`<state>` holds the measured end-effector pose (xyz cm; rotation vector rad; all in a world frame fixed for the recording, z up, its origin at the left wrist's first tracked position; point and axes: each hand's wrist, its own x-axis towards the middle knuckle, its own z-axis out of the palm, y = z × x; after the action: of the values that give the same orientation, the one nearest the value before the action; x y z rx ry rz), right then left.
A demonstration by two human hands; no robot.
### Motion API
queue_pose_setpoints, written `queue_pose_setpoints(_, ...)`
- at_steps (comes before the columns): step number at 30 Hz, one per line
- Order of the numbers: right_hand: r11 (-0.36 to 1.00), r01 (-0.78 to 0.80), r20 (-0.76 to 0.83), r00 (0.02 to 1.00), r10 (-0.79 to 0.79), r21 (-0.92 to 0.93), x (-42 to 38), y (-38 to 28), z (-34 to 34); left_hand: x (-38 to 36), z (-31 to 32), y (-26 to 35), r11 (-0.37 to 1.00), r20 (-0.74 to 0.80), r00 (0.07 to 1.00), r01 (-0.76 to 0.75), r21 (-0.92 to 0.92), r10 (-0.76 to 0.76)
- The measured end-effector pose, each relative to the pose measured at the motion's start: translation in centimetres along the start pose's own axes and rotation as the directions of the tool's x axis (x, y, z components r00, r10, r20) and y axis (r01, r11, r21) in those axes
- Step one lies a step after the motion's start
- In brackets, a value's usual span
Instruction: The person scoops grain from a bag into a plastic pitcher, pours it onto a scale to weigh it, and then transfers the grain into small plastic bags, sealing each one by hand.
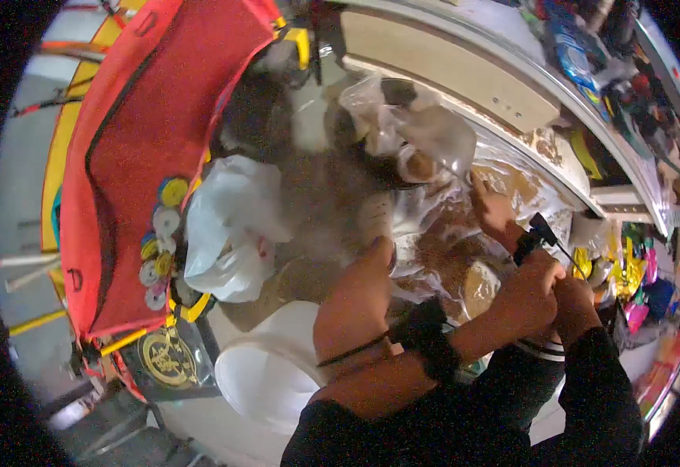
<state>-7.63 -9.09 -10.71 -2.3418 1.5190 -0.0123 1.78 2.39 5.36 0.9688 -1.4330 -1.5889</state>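
My right hand (493, 208) reaches over clear plastic bags, its index finger stretched out at the edge of a clear bag (445, 140) with brown contents. A small black device (538, 231) is strapped at that wrist. Under the hand, crumpled clear plastic (460, 237) covers brown, grain-like material. My left hand (523, 300) crosses to the right, closed against my right forearm; what its fingers hold is hidden. A black band (431, 338) sits on the left wrist. A bare limb (355, 307) rises beside it, near a white bucket (266, 377).
Further left stand a white plastic bag (235, 226) and a red fabric container (168, 156) with yellow corner pieces. Round discs (165, 241) line its side. A pale shelf edge (449, 66) runs along the upper right, with colourful packets (632, 268) beyond it.
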Motion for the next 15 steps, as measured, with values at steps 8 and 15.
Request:
queue_pose_setpoints(8, 0.604, -0.285, 0.019, 0.913, 0.407, 0.744, -2.5, 0.0, -9.9, -0.1, -0.2, 0.5, 0.982, 0.19, 0.981, 0.003, 0.191, -0.04)
queue_pose_setpoints(15, 0.493, -0.296, 0.043, 0.886, 0.461, 0.818, -9.4, 3.8, -14.5, -1.8, 1.8, -0.7, 0.871, 0.399, 0.914, -0.14, 0.471, -0.069)
